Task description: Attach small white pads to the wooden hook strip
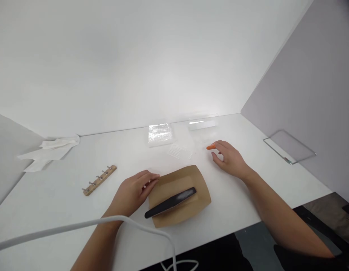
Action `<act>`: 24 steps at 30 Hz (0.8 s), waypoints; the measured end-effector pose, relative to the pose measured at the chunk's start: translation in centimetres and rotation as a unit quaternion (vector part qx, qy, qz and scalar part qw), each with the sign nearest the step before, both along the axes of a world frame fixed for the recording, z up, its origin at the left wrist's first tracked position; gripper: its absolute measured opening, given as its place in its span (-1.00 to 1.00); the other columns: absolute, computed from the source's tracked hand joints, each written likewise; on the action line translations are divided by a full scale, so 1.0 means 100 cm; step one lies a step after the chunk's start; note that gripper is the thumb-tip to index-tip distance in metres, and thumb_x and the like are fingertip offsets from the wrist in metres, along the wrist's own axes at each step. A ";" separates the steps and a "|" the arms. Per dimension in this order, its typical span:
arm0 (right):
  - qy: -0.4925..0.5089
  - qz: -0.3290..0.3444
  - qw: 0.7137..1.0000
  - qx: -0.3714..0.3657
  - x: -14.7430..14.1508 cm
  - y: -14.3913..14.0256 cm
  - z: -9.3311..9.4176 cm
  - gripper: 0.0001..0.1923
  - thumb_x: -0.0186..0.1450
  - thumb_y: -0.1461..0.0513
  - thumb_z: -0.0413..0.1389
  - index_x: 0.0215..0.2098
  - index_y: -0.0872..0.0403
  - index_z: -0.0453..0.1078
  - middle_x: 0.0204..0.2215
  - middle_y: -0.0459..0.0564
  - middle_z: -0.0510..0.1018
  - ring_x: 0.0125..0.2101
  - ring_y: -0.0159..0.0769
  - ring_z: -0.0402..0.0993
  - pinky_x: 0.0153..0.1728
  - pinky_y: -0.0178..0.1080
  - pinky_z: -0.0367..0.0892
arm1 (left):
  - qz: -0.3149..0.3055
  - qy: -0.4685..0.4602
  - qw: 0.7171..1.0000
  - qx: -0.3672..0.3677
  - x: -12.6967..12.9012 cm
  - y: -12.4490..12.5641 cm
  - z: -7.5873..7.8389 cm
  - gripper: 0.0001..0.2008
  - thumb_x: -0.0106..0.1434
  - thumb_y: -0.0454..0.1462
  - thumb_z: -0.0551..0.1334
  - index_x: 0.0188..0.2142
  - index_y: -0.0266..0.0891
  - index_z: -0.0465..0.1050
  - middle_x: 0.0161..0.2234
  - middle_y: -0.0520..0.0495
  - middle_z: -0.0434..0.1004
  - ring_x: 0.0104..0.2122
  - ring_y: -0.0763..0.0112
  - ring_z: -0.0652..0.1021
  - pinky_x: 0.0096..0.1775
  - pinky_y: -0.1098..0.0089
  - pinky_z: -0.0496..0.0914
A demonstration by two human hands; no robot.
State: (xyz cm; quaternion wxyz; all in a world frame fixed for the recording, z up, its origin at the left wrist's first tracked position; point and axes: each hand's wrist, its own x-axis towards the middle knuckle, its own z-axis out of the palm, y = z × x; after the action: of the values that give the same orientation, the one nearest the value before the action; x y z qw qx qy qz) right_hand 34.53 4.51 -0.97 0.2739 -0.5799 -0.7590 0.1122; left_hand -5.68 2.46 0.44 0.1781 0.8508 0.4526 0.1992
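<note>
**benchwatcher:** Starting at the hands. The right hand (229, 160) rests on the white table (248, 203) with its fingers loosely curled, and a small orange object (211, 147) pokes out at the fingertips. It touches or lightly pinches that thing; can't tell which, it's tiny. The left hand (134, 192) lies flat-ish and relaxed, fingertips on the left edge of the brown paper tray (191, 175), not closed around anything.

**gridfan:** And the dark thing?

**benchwatcher:** A long black tool with a greyish flat face (171, 203) lies diagonally inside the tray, neither hand on it. It looks like a file or a blade, but that's not clear from here.

**gridfan:** Any writing or labels?

**benchwatcher:** Nothing readable. Just behind the tray sits a clear sheet with a grid of small squares (180, 151), then a shiny plastic-wrapped pack (160, 134) and a clear flat box (203, 123) near the back wall. No print shows on any of them.

**gridfan:** How's the room for moving?

**benchwatcher:** The tray sits close to the table's front edge. Open tabletop lies between the two hands and to the right of the right hand, out to a glass pane (289, 146) against the grey side wall. On the left, a wooden hook rack (100, 180) lies well apart from the left hand, and a crumpled white cloth (50, 151) is in the far left corner. A white cable (78, 226) loops across the near view over the left forearm.
</note>
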 end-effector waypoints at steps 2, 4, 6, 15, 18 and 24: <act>-0.005 0.005 1.000 -0.007 0.006 0.004 -0.003 -0.71 0.47 0.13 0.00 0.08 -0.08 0.45 0.01 0.08 0.57 -0.02 0.00 0.51 -0.13 0.02 0.46 | 0.005 -0.013 1.000 -0.008 0.001 0.000 -0.001 -0.70 0.54 -0.09 0.10 0.00 -0.05 0.59 -0.18 -0.03 0.68 -0.34 0.37 0.62 -0.31 0.39 0.49; -0.006 0.014 1.000 -0.021 0.012 0.008 -0.007 -0.73 0.47 0.12 0.01 0.05 -0.08 0.46 0.03 0.06 0.57 0.01 -0.01 0.50 -0.07 0.04 0.46 | 0.015 -0.034 0.999 -0.017 0.004 0.000 -0.001 -0.68 0.54 -0.06 0.10 -0.01 -0.07 0.60 -0.17 -0.04 0.68 -0.30 0.35 0.63 -0.30 0.39 0.51; -0.007 0.016 0.999 -0.028 0.016 0.010 -0.010 -0.73 0.46 0.11 0.01 0.02 -0.08 0.48 0.03 0.05 0.58 0.00 -0.02 0.51 -0.05 0.04 0.47 | 0.034 -0.053 0.997 -0.032 0.006 0.000 -0.001 -0.67 0.52 -0.04 0.12 -0.04 -0.08 0.62 -0.17 -0.04 0.69 -0.26 0.33 0.65 -0.29 0.39 0.54; 0.029 -0.026 0.999 0.006 0.003 0.003 -0.004 -0.72 0.51 0.04 -0.02 -0.01 -0.08 0.46 -0.10 0.05 0.62 -0.14 -0.06 0.53 -0.20 -0.03 0.43 | 0.111 -0.112 0.982 -0.108 0.017 -0.003 -0.003 -0.66 0.46 0.03 0.21 -0.10 -0.08 0.67 -0.15 -0.03 0.73 -0.29 0.30 0.69 -0.27 0.34 0.62; 0.094 0.023 0.991 -0.092 -0.012 -0.004 0.001 -0.63 0.52 -0.08 -0.02 0.09 -0.08 0.38 -0.26 -0.01 0.60 -0.31 -0.15 0.50 -0.31 -0.12 0.37 | 0.126 -0.149 0.971 -0.135 0.019 -0.003 -0.007 -0.66 0.43 0.04 0.24 -0.11 -0.09 0.67 -0.13 -0.05 0.73 -0.33 0.30 0.70 -0.31 0.33 0.64; 0.161 0.128 0.937 -0.283 -0.040 -0.017 0.007 -0.43 0.51 -0.14 -0.02 0.37 -0.11 0.15 -0.34 -0.09 0.60 -0.35 -0.19 0.50 -0.26 -0.13 0.40 | 0.140 -0.202 0.955 -0.166 0.025 -0.005 -0.014 -0.65 0.38 0.07 0.30 -0.12 -0.11 0.67 -0.13 -0.05 0.74 -0.36 0.30 0.72 -0.33 0.31 0.69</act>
State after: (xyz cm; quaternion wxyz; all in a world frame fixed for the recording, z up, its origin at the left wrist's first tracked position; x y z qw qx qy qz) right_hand 30.56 2.76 -0.25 0.2000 -0.5055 -0.7094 0.4485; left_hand -3.20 1.96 -1.01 0.3744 0.6797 0.5484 0.3117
